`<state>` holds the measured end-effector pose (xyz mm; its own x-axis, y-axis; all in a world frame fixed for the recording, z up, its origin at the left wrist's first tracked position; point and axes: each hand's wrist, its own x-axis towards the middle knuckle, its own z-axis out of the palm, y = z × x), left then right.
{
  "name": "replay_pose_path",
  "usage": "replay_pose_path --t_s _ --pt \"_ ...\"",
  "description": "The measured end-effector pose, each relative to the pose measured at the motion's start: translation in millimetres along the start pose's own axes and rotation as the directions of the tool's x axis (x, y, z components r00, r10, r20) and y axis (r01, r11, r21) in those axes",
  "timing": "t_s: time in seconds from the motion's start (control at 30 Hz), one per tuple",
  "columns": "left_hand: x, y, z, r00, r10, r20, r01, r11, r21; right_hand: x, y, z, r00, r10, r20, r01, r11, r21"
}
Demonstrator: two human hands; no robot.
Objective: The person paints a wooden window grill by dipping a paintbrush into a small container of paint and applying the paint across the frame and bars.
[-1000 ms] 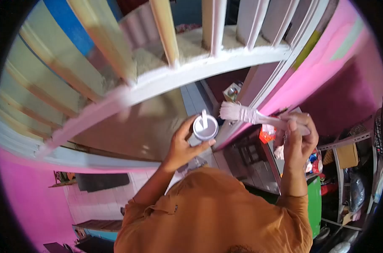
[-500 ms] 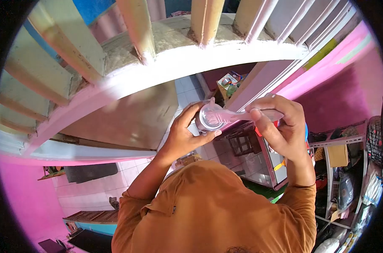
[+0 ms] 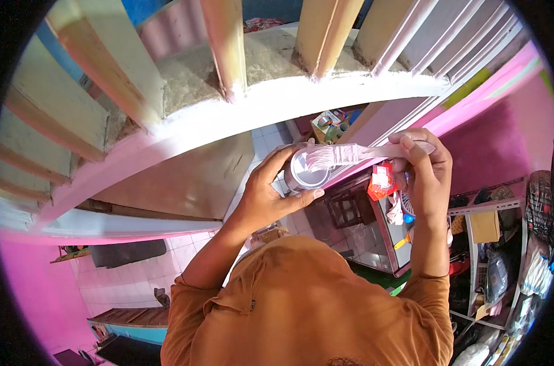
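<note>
White rail (image 3: 277, 97): across the upper middle, looks coated to me.
Pale slats (image 3: 405, 36): upper right, seemingly done.
Yellowed slats (image 3: 225, 49): upper left, apparently left to do.
Brush (image 3: 350, 154): centre, bristles at the cup's mouth, right hand (image 3: 426, 177) pinching its handle.
Cup (image 3: 302, 179): centre, left hand (image 3: 262, 198) curled round it.
Red packet (image 3: 376, 194): right of centre, its label unreadable from here.

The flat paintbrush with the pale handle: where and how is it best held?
Probably pinched by its slim, pale handle, from the person's right, as the right hand does: the handle points that way, while the paint-coated bristles point left, over the round whitish cup.
</note>
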<state>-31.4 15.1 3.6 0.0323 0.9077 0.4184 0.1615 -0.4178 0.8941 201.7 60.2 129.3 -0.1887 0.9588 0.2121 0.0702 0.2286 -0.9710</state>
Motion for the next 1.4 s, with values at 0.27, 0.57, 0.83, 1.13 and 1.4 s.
replay_pose_path --t_s 0.27,0.57,0.83,1.13,1.4 --pt "17.4 13.6 2.8 0.996 0.088 -0.032 -0.09 0.994 -0.057 -10.7 17.9 -7.5 0.937 0.321 -0.137 -0.246 0.887 0.391" --pt "30.8 17.5 11.2 0.995 0.097 0.029 -0.09 0.981 -0.171 -32.3 12.4 -14.7 0.925 0.324 -0.197 -0.193 0.849 0.492" --pt "40.7 40.6 9.5 0.985 0.109 0.131 -0.081 0.977 -0.199 -42.7 -1.5 -16.5 0.924 0.166 -0.343 -0.01 0.91 0.414" --pt "46.0 39.8 12.9 0.971 0.23 0.067 -0.212 0.954 -0.211 -52.4 -17.8 -13.7 0.898 0.095 -0.43 0.068 0.934 0.35" --pt "47.6 48.7 5.0 0.963 0.176 0.207 -0.132 0.969 -0.21 -53.9 -27.5 -8.4 0.887 -0.018 -0.462 0.199 0.917 0.345"
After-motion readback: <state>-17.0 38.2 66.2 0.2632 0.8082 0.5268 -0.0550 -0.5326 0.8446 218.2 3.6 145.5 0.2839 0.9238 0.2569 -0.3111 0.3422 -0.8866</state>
